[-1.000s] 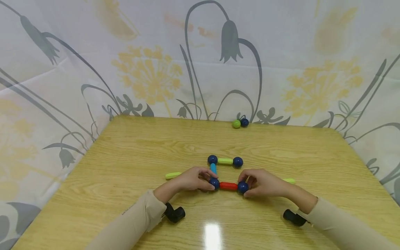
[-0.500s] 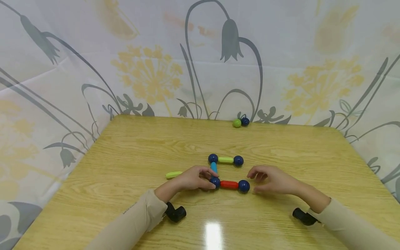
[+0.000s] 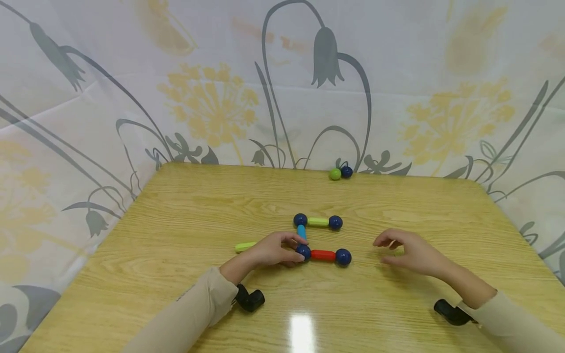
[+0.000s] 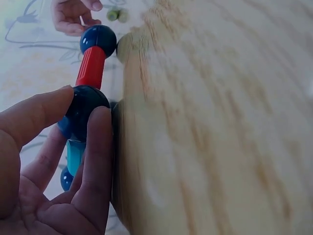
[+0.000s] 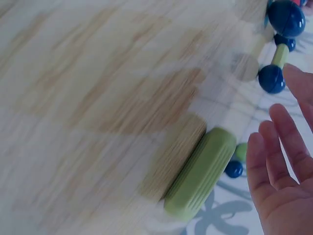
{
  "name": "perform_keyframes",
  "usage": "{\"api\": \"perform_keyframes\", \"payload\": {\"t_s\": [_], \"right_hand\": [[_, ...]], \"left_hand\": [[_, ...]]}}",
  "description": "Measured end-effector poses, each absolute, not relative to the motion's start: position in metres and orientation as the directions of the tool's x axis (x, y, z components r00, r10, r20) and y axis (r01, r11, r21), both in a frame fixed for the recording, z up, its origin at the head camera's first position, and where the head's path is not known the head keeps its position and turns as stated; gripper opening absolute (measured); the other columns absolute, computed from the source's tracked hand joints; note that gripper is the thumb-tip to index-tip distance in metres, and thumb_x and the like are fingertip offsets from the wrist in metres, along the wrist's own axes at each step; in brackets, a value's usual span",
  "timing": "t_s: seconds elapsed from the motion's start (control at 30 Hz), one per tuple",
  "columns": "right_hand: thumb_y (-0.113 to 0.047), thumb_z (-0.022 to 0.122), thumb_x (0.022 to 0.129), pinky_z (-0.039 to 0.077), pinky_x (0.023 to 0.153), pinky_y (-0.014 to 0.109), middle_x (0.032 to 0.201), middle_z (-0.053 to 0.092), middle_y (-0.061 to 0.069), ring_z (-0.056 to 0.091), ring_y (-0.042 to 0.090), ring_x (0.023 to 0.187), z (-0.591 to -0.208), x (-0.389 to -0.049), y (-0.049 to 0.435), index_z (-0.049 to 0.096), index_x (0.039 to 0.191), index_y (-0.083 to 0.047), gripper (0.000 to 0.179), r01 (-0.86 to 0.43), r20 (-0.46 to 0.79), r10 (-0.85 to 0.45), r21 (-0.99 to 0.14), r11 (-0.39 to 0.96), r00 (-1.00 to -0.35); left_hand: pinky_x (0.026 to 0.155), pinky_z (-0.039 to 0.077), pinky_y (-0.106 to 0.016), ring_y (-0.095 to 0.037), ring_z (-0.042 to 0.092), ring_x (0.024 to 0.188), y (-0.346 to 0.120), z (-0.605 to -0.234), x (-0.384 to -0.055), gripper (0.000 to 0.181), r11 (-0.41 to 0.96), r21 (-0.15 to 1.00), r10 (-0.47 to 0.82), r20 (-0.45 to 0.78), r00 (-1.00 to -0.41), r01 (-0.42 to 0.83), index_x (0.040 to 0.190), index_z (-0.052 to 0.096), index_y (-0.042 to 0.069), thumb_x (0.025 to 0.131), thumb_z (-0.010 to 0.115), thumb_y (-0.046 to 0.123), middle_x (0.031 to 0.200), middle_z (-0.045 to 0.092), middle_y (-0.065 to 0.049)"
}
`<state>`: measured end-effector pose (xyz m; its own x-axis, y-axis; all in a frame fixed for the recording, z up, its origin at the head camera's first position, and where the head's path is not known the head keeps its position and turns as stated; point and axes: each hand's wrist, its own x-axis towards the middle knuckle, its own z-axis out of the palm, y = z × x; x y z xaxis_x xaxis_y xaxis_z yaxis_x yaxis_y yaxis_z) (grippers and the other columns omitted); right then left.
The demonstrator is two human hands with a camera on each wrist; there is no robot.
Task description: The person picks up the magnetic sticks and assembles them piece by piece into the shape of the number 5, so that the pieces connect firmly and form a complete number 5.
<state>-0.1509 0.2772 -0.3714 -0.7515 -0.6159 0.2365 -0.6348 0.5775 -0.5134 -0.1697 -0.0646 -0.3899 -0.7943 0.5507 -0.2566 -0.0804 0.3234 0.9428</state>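
Observation:
My left hand (image 3: 274, 249) pinches a dark blue ball (image 4: 84, 113) between thumb and fingers. From that ball a red rod (image 3: 323, 255) runs right to another dark blue ball (image 3: 343, 257). A light blue rod (image 3: 301, 232) leads away to a far blue ball (image 3: 300, 220), which joins a yellow-green rod (image 3: 318, 221) ending in one more blue ball (image 3: 335, 222). Together they form an angular C shape on the table. To the right, my right hand (image 3: 415, 252) hovers with loosely bent fingers, holding nothing. Close by it lies a loose yellow-green ribbed rod (image 5: 201, 174).
Another yellow-green rod (image 3: 244, 246) lies left of the shape, partly behind the left hand. At the table's far edge sit a green ball (image 3: 335, 174) and a dark blue ball (image 3: 346, 172). A flower-patterned cloth (image 3: 282, 113) hangs behind the wooden table (image 3: 212, 196).
My right hand has let go of the ball at the red rod's end and moved right, toward the loose rod. My left hand still pinches its ball; the shape has shifted slightly away.

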Motion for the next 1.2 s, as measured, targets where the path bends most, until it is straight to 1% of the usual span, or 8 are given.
{"api": "perform_keyframes", "payload": {"t_s": [0.2,0.37,0.6,0.67,0.9,0.97,1.07,1.2], "right_hand": [[0.000,0.078,0.072,0.051,0.070,0.027,0.095,0.062,0.001,0.059,0.018,0.083,-0.371,-0.149,0.288,0.064,0.098,-0.008,0.031,-0.645,0.304,-0.575,-0.465,0.606,-0.760],[0.000,0.078,0.072,0.051,0.068,0.026,0.094,0.062,-0.001,0.059,0.016,0.083,-0.374,-0.147,0.299,0.064,0.097,-0.008,0.030,-0.637,0.302,-0.564,-0.453,0.624,-0.768],[-0.003,0.080,0.069,0.050,0.066,0.027,0.094,0.061,-0.004,0.056,0.009,0.082,-0.376,-0.145,0.310,0.065,0.097,-0.009,0.033,-0.629,0.281,-0.567,-0.438,0.642,-0.774],[-0.005,0.081,0.069,0.049,0.064,0.028,0.093,0.062,-0.004,0.056,0.009,0.081,-0.378,-0.146,0.312,0.065,0.097,-0.010,0.033,-0.623,0.263,-0.571,-0.435,0.650,-0.778],[-0.011,0.077,0.076,0.048,0.061,0.027,0.088,0.060,-0.007,0.055,0.005,0.076,-0.381,-0.150,0.311,0.065,0.097,-0.010,0.024,-0.552,0.115,-0.574,-0.478,0.684,-0.811],[-0.012,0.076,0.078,0.048,0.061,0.026,0.088,0.060,-0.008,0.054,0.004,0.076,-0.381,-0.150,0.305,0.065,0.097,-0.011,0.023,-0.548,0.108,-0.578,-0.491,0.677,-0.809],[-0.014,0.075,0.080,0.047,0.059,0.025,0.087,0.059,-0.007,0.053,0.004,0.073,-0.380,-0.148,0.295,0.062,0.102,-0.009,0.026,-0.521,0.078,-0.575,-0.536,0.665,-0.814],[-0.015,0.074,0.081,0.047,0.057,0.024,0.084,0.055,-0.005,0.050,0.003,0.068,-0.379,-0.144,0.281,0.057,0.112,-0.004,0.037,-0.483,0.041,-0.575,-0.593,0.644,-0.817]], "left_hand": [[0.073,0.055,-0.030,-0.021,0.066,0.084,-0.062,-0.391,-0.173,0.037,0.320,0.945,0.541,-0.243,-0.805,-0.070,0.121,0.060,0.003,0.085,0.068,0.005,0.113,0.053,-0.014],[0.072,0.055,-0.031,-0.022,0.066,0.083,-0.061,-0.390,-0.175,0.037,0.306,0.948,0.540,-0.247,-0.804,-0.086,0.122,0.060,0.002,0.085,0.068,0.004,0.113,0.053,-0.014],[0.073,0.055,-0.031,-0.022,0.065,0.085,-0.060,-0.389,-0.177,0.036,0.285,0.955,0.540,-0.233,-0.809,-0.084,0.122,0.060,0.001,0.086,0.066,0.003,0.112,0.052,-0.014],[0.074,0.055,-0.031,-0.022,0.065,0.085,-0.060,-0.389,-0.178,0.037,0.283,0.955,0.540,-0.235,-0.808,-0.089,0.122,0.059,0.001,0.086,0.066,0.003,0.111,0.052,-0.014],[0.074,0.055,-0.032,-0.022,0.064,0.084,-0.060,-0.389,-0.180,0.037,0.273,0.956,0.557,-0.248,-0.793,-0.107,0.123,0.058,0.001,0.086,0.065,0.002,0.110,0.053,-0.014],[0.073,0.055,-0.032,-0.022,0.064,0.084,-0.061,-0.389,-0.180,0.038,0.276,0.955,0.559,-0.250,-0.790,-0.107,0.123,0.058,0.001,0.086,0.066,0.002,0.110,0.053,-0.014],[0.073,0.055,-0.032,-0.022,0.064,0.084,-0.062,-0.391,-0.180,0.038,0.280,0.954,0.560,-0.252,-0.789,-0.106,0.124,0.058,0.001,0.086,0.066,0.003,0.110,0.053,-0.014],[0.074,0.055,-0.031,-0.021,0.064,0.085,-0.062,-0.392,-0.181,0.038,0.281,0.954,0.556,-0.254,-0.791,-0.109,0.123,0.058,0.001,0.086,0.066,0.003,0.112,0.051,-0.015]]}}
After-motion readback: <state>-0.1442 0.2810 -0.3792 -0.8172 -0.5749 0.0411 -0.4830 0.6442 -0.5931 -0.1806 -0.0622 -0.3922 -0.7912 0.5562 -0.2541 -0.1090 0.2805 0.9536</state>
